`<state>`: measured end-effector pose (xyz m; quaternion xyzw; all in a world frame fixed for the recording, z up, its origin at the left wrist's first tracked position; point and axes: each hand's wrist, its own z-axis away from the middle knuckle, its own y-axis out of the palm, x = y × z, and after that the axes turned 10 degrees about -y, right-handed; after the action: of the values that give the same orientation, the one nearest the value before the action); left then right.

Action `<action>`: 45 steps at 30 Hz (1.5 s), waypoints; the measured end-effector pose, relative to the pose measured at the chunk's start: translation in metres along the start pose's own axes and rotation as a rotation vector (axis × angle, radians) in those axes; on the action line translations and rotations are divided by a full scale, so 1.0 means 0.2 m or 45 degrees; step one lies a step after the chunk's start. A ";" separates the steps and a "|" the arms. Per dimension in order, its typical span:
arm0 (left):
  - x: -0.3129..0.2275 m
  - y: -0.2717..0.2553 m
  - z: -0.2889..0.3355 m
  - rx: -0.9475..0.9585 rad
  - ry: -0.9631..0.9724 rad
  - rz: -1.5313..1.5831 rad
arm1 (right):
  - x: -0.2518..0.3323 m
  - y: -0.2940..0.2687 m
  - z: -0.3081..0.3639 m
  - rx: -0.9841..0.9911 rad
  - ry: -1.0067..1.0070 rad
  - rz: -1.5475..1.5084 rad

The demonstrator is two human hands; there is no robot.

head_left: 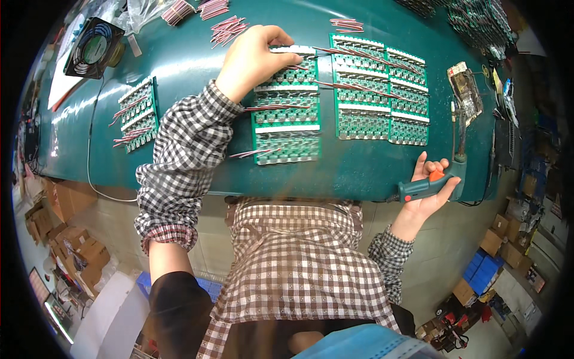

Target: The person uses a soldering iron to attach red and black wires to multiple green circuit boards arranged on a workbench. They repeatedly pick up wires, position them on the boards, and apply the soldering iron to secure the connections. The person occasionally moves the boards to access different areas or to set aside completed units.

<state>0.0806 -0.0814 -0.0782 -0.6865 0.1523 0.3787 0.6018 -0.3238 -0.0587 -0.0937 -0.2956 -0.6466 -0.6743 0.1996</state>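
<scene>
My left hand (258, 58) is over the top end of a panel of green circuit boards (287, 119), thumb and fingers closed near its upper edge. What lies between the fingertips is too small to make out. Thin red and black wires (278, 108) lie across that panel. In my right hand (423, 203) is a green soldering gun (426, 187) with an orange trigger, its tip pointing away from me. That tip is near a worn tin (465, 93) at the right and apart from the boards.
Two joined board panels (362, 90) with wires lie right of the middle. A smaller panel (137, 113) lies at the left, near a black fan (94, 49) with a cable. Wire bundles (228, 30) lie at the back. Stacked boards (478, 24) stand back right.
</scene>
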 end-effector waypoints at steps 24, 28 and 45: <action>-0.10 0.06 -0.09 -0.076 0.134 -0.256 | 0.02 0.05 0.03 -0.051 0.129 0.008; -0.14 0.04 -0.10 -0.010 0.191 -0.338 | -0.01 0.21 0.13 -0.037 0.289 -0.130; -0.16 0.13 -0.27 0.358 0.393 0.151 | -0.21 0.43 0.16 -0.050 0.527 -0.110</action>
<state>0.0592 -0.1454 -0.0748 -0.6354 0.3341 0.2787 0.6379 -0.2314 -0.0392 -0.0568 -0.1267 -0.5905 -0.7411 0.2933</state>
